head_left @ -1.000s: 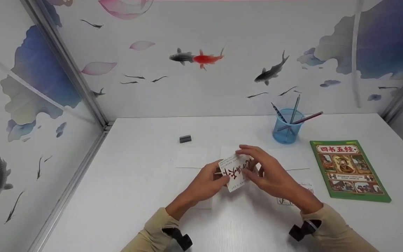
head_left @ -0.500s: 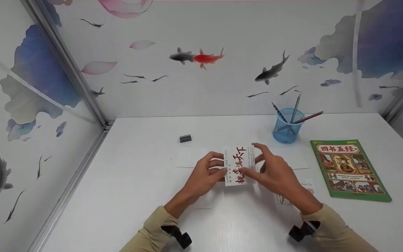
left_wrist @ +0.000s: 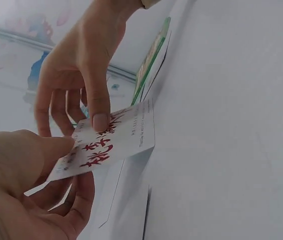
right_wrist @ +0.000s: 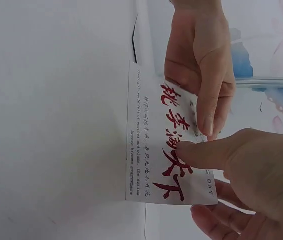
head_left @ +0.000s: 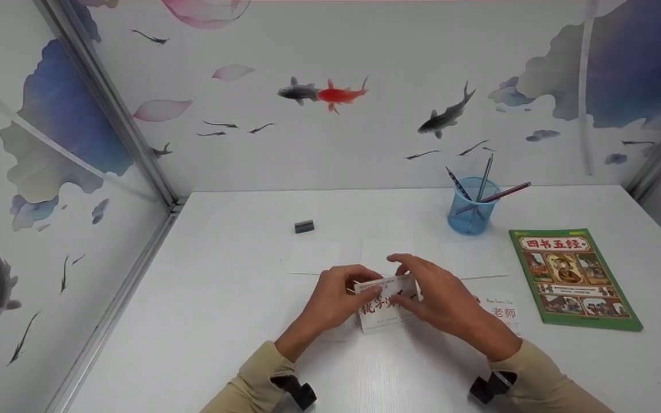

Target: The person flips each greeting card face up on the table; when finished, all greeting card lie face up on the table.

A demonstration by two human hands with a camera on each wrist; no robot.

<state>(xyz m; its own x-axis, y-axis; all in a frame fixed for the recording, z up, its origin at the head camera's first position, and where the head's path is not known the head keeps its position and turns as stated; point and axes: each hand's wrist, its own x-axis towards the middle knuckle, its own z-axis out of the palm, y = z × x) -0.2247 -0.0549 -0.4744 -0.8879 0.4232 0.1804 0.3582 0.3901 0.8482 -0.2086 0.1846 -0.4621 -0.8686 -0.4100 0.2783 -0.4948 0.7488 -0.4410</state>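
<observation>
Head view: your left hand (head_left: 333, 301) and right hand (head_left: 448, 301) pinched the rectangular red-lettered white paper card (head_left: 385, 317), not yet set down; another white printed paper card (head_left: 504, 314) lay flat.

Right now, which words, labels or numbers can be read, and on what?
"桃李满天下": held card
"Planting the world full of peaches and plums, the spring breeze blooms everywhere": held card
"S DAY": held card, start covered
"四书五经": green-edged book
"老师": second card, beside the book
Too small or blurred: remaining print on both cards and the book.
</observation>
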